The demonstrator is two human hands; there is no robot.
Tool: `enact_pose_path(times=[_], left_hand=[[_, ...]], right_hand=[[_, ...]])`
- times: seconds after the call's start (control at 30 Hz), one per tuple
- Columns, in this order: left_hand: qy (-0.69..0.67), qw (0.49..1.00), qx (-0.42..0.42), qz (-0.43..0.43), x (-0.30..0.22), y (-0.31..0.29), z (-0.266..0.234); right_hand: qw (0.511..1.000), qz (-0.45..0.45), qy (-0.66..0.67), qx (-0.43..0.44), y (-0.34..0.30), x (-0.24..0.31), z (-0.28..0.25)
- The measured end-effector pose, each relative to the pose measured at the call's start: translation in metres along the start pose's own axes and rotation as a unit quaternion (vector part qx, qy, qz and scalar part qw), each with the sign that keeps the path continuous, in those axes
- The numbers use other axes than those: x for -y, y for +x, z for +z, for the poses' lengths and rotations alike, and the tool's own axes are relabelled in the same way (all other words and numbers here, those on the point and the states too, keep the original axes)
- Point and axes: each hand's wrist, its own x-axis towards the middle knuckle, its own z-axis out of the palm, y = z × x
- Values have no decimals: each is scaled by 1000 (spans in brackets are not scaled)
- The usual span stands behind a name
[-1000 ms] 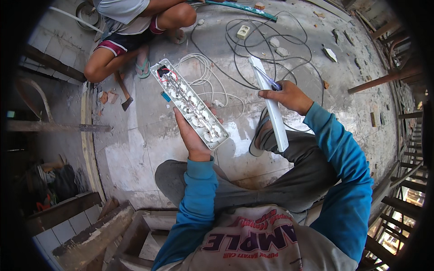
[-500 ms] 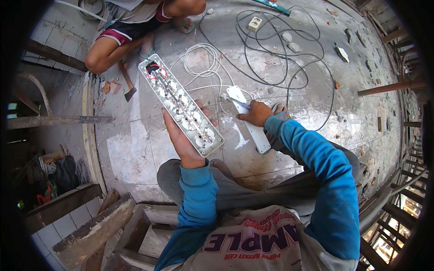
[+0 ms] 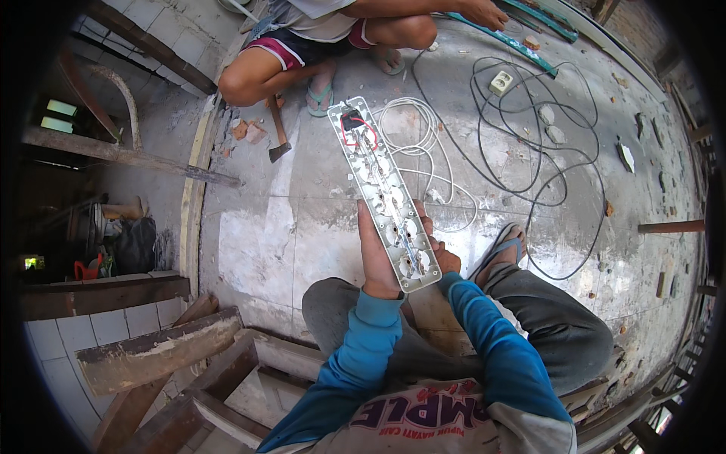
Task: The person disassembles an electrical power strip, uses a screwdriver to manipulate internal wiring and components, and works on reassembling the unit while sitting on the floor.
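One open power strip (image 3: pixel 389 200), its wired inside facing up, is held over the floor just in front of the person's knees. The left hand (image 3: pixel 380 261) grasps its lower half, thumb along one edge, fingers round the other. The right hand (image 3: pixel 448 262) sits just right of the strip's lower end, partly hidden behind it — whether it grips anything, I cannot tell. One black switch (image 3: pixel 352 121) with red wire is fitted in the strip's far end; the sockets are too cluttered to count surely. Right of the strip lie one coil of white cable (image 3: pixel 432 121) and, farther off, one tangle of black cable (image 3: pixel 603 198), with one cream socket block (image 3: pixel 501 82) and two pale stones (image 3: pixel 551 125) among its loops. Left of the strip's far end is one axe (image 3: pixel 278 130); beyond that end squats one co-worker (image 3: pixel 318 45), two sandalled feet showing. Below the strip, the person's shirt (image 3: pixel 423 416) bears writing — large purple letters and smaller red ones, upside down.
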Motion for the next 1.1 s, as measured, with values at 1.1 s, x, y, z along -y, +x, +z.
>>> enact_pose_path(times=[1.1], left_hand=[[136,942,237,-195,79,-90,-39]], right_hand=[[812,-143,529,203,-177,66,-361]])
